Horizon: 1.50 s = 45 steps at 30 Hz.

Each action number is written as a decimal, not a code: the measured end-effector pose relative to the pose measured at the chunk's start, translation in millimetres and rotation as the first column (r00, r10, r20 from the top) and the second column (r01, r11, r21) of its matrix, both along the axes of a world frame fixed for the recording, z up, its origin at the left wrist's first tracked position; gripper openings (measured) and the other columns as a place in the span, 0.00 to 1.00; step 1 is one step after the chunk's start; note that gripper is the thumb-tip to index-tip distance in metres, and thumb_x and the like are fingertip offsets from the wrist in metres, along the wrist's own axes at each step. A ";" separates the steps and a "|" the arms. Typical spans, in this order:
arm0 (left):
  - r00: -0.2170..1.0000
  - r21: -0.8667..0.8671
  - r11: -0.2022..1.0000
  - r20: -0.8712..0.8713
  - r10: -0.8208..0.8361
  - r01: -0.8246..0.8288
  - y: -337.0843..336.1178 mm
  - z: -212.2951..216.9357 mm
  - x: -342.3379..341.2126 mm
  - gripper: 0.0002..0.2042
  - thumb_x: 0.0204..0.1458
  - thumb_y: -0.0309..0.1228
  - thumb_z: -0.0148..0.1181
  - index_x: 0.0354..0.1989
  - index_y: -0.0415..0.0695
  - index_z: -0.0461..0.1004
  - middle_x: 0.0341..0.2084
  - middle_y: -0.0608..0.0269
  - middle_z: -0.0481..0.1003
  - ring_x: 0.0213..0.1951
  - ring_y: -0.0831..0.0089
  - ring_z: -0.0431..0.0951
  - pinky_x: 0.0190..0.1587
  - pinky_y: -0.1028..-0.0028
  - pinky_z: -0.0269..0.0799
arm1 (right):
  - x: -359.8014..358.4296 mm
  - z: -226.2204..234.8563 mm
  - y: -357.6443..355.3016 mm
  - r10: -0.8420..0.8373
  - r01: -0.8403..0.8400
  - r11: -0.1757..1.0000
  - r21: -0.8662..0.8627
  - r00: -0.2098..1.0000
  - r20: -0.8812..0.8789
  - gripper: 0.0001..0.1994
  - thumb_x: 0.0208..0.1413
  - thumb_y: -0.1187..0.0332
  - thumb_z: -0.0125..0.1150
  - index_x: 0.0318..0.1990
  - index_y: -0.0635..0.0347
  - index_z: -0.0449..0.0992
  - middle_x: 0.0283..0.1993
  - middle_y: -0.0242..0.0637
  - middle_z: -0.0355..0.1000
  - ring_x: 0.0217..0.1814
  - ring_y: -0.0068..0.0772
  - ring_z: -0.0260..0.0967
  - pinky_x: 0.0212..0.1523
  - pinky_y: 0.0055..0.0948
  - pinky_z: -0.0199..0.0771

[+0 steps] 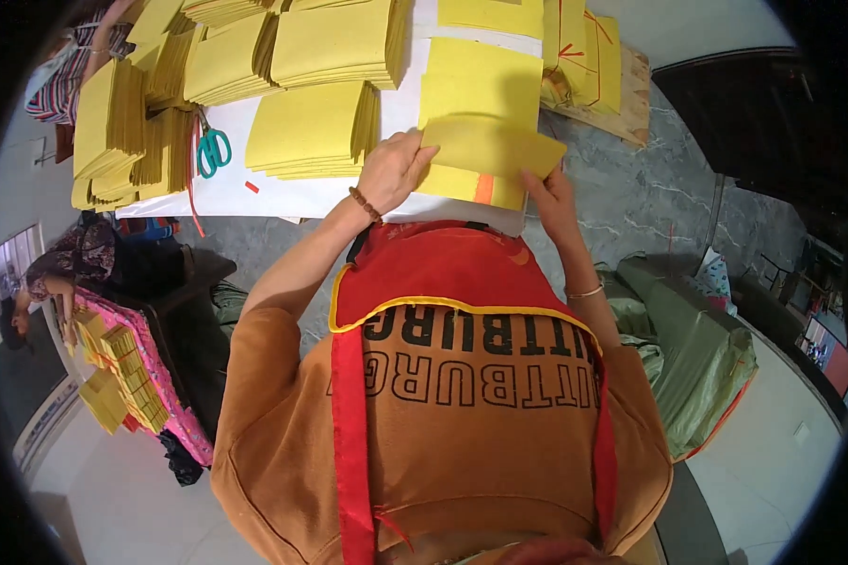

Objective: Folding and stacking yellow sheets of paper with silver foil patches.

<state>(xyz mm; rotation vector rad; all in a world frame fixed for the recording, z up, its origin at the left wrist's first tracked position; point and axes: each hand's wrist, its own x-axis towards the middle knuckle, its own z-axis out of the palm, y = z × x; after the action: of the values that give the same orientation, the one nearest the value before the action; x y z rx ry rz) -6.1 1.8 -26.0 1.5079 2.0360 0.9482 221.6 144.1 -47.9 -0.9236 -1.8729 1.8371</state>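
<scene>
While the person leans over the bench [283, 193] in the middle of the frame, both hands grip one yellow paper sheet [490, 146], most likely to keep it flat and straight. The left hand [393, 169] pinches its left edge, and the right hand [548, 193] pinches its lower right edge. It sits just over a yellow pile [476, 89], probably so the edges match. Farther up, more yellow stacks [316, 127] wait near green scissors [213, 151].

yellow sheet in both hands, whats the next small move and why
Probably lower the yellow sheet flat onto the stack beneath. The left hand and right hand each pinch a near corner, and it sits skewed above that pile.
</scene>
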 end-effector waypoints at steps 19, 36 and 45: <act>0.870 -0.300 0.887 0.248 0.427 -0.350 47.2 -19.6 -9.8 0.16 0.54 0.39 0.51 0.25 0.36 0.65 0.16 0.46 0.71 0.21 0.53 0.73 0.26 0.61 0.65 | -43.1 -5.2 19.0 -0.243 0.213 0.962 0.168 0.952 0.187 0.21 0.54 0.73 0.57 0.56 0.65 0.66 0.40 0.35 0.74 0.35 0.16 0.67 0.35 0.17 0.67; 0.778 0.021 0.993 -0.623 -0.081 0.120 51.5 -24.7 20.5 0.23 0.55 0.46 0.48 0.58 0.53 0.63 0.59 0.52 0.59 0.60 0.53 0.56 0.59 0.53 0.51 | -48.3 -16.9 16.7 -0.343 0.303 0.914 0.270 0.933 0.113 0.21 0.49 0.67 0.59 0.52 0.60 0.72 0.31 0.45 0.73 0.27 0.30 0.68 0.30 0.28 0.67; 0.762 -0.023 0.994 -0.640 -0.097 0.106 51.2 -29.7 21.6 0.25 0.55 0.49 0.46 0.60 0.54 0.61 0.60 0.53 0.57 0.62 0.52 0.53 0.60 0.53 0.49 | -23.7 2.8 -26.4 -0.232 -0.239 0.445 0.863 0.900 0.369 0.27 0.54 0.56 0.54 0.60 0.55 0.62 0.65 0.41 0.54 0.64 0.43 0.52 0.58 0.55 0.49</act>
<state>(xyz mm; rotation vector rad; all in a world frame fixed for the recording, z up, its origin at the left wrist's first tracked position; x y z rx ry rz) 15.5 53.0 -55.8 2.1446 2.3467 0.4155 197.9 117.8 -45.1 -0.9032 -2.6328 0.3165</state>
